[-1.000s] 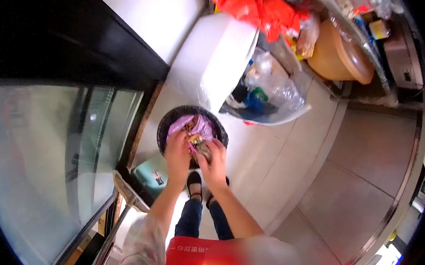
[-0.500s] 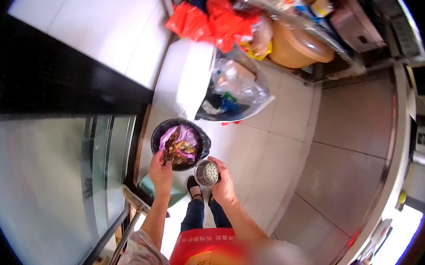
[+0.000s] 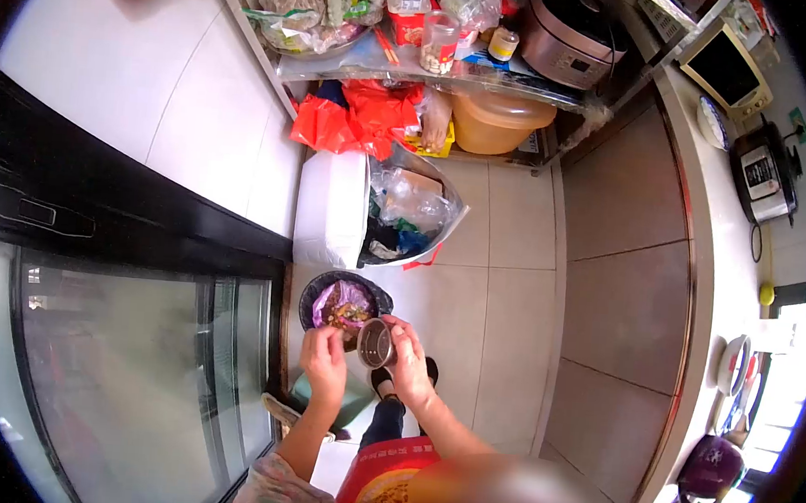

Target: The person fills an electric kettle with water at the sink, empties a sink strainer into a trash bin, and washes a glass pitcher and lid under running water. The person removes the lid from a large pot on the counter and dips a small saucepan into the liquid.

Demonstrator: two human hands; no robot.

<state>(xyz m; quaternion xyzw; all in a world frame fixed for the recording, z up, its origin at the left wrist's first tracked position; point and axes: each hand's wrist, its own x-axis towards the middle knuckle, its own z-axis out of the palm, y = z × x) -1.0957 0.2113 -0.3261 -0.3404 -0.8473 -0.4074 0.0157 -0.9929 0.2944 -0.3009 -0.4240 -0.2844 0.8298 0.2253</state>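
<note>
Okay so, using the black bin (image 3: 309,303) on the floor (image 3: 519,325) as the middle of the clock. It's got a purple bag (image 3: 350,294) bunched up inside with brownish food scraps (image 3: 334,318) around it.

Right hand (image 3: 405,356) is at about 4 to 5 o'clock, grip wrapped round the side of a round metal cup (image 3: 376,345). The cup's mouth is turned up towards the camera and it overlaps the bin's edge in this view; can't tell if they actually touch.

Left hand (image 3: 324,358) is at 7 o'clock by the rim, fingers curled inwards. Can't tell whether that grip is pressed together or pinching some little bit.

Around it: a white box (image 3: 328,211) just before 12, a clear plastic bag (image 3: 418,201) full of odds and ends at 1, and further out that way an orange tub (image 3: 501,125) under a shelf (image 3: 360,66). The desk (image 3: 712,273) runs down the 3 o'clock side, with a microwave (image 3: 729,71) at 2 and a purple pot (image 3: 711,462) nearly at 4.
</note>
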